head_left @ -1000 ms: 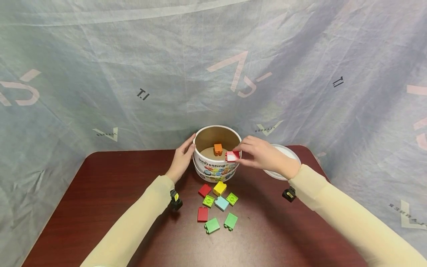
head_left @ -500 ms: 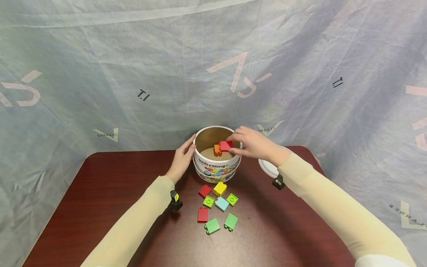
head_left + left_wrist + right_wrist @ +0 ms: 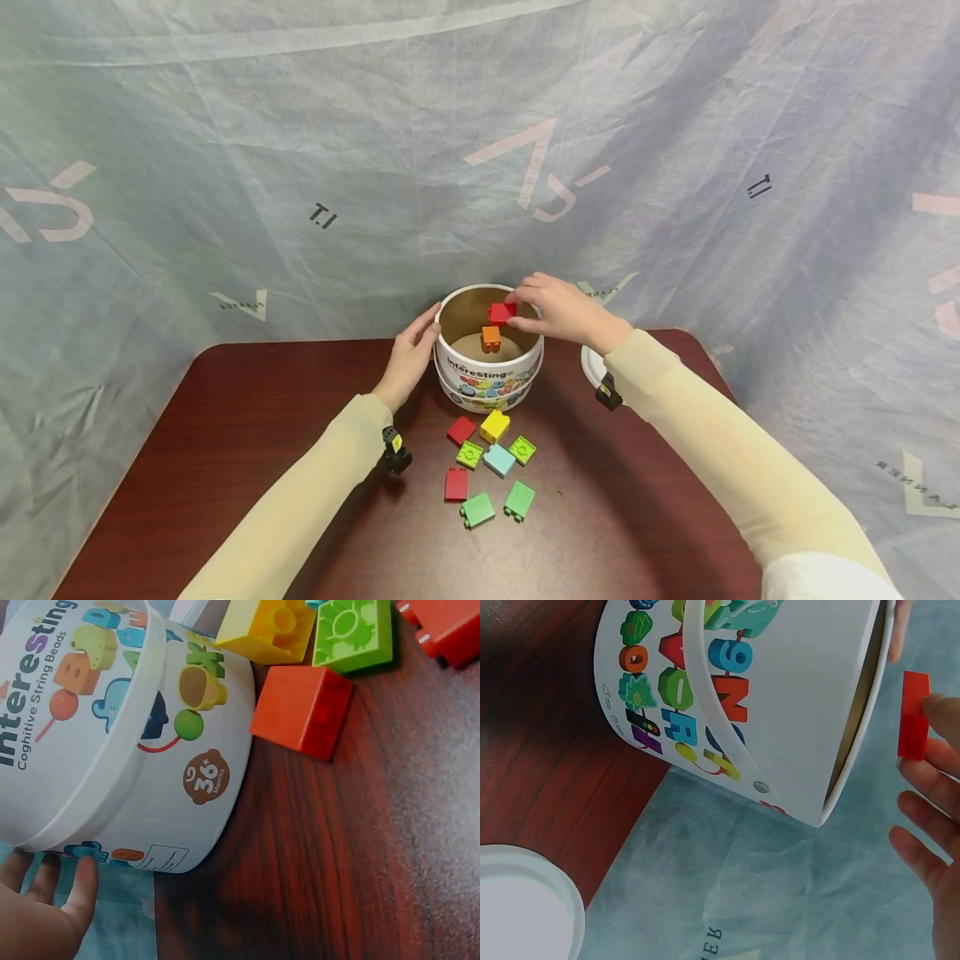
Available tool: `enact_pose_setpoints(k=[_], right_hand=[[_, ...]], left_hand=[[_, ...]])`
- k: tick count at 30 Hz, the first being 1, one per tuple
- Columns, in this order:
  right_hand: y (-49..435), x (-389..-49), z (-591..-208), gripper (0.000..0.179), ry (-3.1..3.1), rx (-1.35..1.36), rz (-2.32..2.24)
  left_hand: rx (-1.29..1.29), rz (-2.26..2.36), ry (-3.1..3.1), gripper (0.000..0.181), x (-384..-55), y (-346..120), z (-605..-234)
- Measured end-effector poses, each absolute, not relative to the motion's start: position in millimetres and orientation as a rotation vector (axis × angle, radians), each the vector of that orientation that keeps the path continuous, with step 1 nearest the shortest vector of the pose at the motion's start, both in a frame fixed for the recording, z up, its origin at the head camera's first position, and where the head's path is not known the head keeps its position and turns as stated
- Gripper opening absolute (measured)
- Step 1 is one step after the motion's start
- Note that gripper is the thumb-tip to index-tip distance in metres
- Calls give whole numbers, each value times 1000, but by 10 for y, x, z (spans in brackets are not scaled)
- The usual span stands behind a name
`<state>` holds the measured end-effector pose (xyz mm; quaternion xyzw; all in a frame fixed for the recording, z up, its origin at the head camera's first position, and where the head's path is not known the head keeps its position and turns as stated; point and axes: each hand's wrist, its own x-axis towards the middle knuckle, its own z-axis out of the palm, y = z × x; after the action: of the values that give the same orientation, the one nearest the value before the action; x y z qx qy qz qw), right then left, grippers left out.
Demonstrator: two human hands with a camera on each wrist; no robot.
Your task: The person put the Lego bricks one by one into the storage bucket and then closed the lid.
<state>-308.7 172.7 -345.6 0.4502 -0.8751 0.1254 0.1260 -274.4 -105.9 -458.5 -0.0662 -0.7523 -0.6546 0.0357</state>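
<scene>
My right hand (image 3: pixel 564 312) pinches a red building block (image 3: pixel 501 313) between thumb and fingers. The right wrist view puts this block (image 3: pixel 913 716) just above the bucket's rim. The round white bucket (image 3: pixel 487 379), printed with colourful pictures and "Interesting", stands upright below it, its top uncovered. Inside, an orange block (image 3: pixel 491 338) sits on the bottom. My left hand (image 3: pixel 405 362) rests against the bucket's left side; in the left wrist view its fingers (image 3: pixel 84 889) touch the wall, fairly straight.
In front of the bucket lie a yellow block (image 3: pixel 495 426), two red blocks (image 3: pixel 456 484), two lime-green blocks (image 3: pixel 522 450), a light blue block (image 3: pixel 498 459) and two green blocks (image 3: pixel 519 500). A white lid (image 3: pixel 525 907) lies to the right. Fabric (image 3: pixel 375 167) hangs behind the table.
My right hand has carried the red block leftward and away from me, from the bucket's front right rim to over its opening. My left hand has stayed in place.
</scene>
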Motion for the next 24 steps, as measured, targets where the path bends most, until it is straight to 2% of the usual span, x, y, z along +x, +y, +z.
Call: enact_pose_setpoints(k=[10, 24], right_hand=[[1620, -3225, -3508, 32, -2687, 1191, 330], [1480, -3259, -3603, 31, -2768, 1162, 355]], left_hand=[[-228, -2059, -2292, 52, -2737, -1067, -4612], [-229, -2055, -2279, 51, -2728, -1056, -4634]])
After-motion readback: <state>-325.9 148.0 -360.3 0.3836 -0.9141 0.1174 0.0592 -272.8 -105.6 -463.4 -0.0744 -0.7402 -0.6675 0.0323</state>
